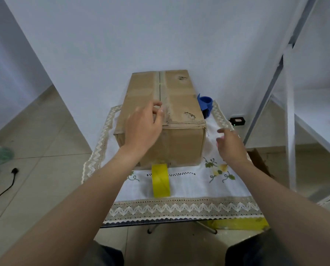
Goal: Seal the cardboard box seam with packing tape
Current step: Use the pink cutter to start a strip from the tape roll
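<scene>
A closed cardboard box (pixel 181 96) stands on a small table with a white embroidered cloth (pixel 191 189). Its centre seam (pixel 161 87) runs away from me, under a strip of old tape. My left hand (pixel 144 125) hovers over the near left part of the lid, fingertips pinched right at the seam; whether they hold a tape end I cannot tell. My right hand (pixel 230 144) floats open beside the box's right front corner, holding nothing. A roll of yellow packing tape (pixel 161 180) stands on edge in front of the box.
A blue tape dispenser (pixel 205 105) sits behind the box's right side. White walls close in behind. A white metal rack (pixel 290 112) stands at the right. A black cable (pixel 3 189) lies on the tiled floor at the left. My knees show below the table's front edge.
</scene>
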Demonstrator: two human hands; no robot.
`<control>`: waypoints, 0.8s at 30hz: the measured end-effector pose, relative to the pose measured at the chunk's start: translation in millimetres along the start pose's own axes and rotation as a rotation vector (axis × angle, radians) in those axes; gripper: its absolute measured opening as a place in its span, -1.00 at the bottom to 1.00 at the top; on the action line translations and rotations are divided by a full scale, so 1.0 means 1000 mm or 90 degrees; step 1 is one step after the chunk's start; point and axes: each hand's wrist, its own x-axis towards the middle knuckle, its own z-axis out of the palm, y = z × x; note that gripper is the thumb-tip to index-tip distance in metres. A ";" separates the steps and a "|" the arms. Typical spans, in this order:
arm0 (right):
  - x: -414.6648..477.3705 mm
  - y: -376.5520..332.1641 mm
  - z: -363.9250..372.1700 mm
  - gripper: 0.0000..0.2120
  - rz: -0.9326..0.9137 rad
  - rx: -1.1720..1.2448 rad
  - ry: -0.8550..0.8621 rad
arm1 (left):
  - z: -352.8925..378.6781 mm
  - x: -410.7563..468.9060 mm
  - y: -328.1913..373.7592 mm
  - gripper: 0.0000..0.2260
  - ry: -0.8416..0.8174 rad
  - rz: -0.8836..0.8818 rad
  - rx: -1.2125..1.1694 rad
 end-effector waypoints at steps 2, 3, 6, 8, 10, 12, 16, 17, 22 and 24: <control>-0.004 -0.017 -0.009 -0.67 0.001 0.166 0.035 | -0.001 -0.005 -0.005 -0.68 -0.002 -0.001 -0.031; -0.007 -0.027 -0.016 -0.66 0.000 0.242 0.058 | -0.001 -0.009 -0.008 -0.69 0.006 -0.009 -0.052; -0.024 -0.056 -0.039 -0.67 -0.022 0.415 0.190 | -0.005 -0.023 -0.016 -0.75 0.058 -0.031 -0.081; -0.037 -0.072 -0.053 -0.68 -0.053 0.504 0.263 | -0.009 -0.034 -0.019 -0.78 0.093 -0.043 -0.083; -0.051 -0.086 -0.064 -0.68 -0.091 0.615 0.254 | -0.015 -0.043 -0.021 -0.79 0.120 -0.053 -0.087; -0.065 -0.098 -0.071 -0.68 -0.125 0.676 0.199 | -0.019 -0.051 -0.021 -0.81 0.121 -0.058 -0.129; -0.087 -0.114 -0.070 -0.65 -0.162 0.707 0.090 | -0.021 -0.060 -0.011 -0.83 0.028 -0.066 -0.231; -0.091 -0.116 -0.067 -0.64 -0.167 0.707 0.069 | -0.020 -0.062 -0.008 -0.85 0.008 -0.064 -0.245; -0.101 -0.119 -0.053 -0.66 -0.153 0.724 -0.038 | -0.011 -0.062 0.000 -0.86 -0.068 -0.059 -0.318; -0.103 -0.119 -0.048 -0.67 -0.151 0.757 -0.069 | -0.007 -0.062 0.000 -0.84 -0.091 -0.048 -0.321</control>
